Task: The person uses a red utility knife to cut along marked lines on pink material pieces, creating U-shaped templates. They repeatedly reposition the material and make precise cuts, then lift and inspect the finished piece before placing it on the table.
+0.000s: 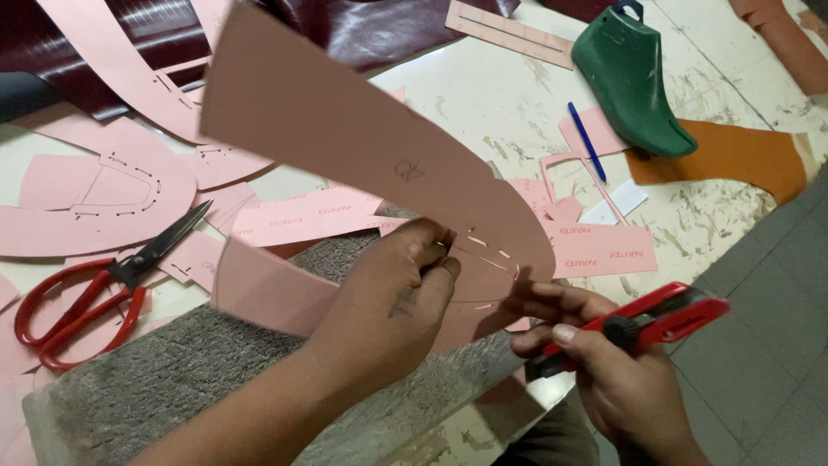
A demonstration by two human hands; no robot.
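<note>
Pinching a curved pink pattern piece (345, 129) at mid-frame, the left hand (392, 298) had its fingers clamped on its lower edge. The right hand (604, 362), lower right, gripped a red utility knife (642, 324). Red scissors (95, 289) lay left on the counter (483, 95).

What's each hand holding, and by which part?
Left hand: pink pattern board, pinched at its slotted lower edge. Right hand: red utility knife, gripped round the handle.
</note>
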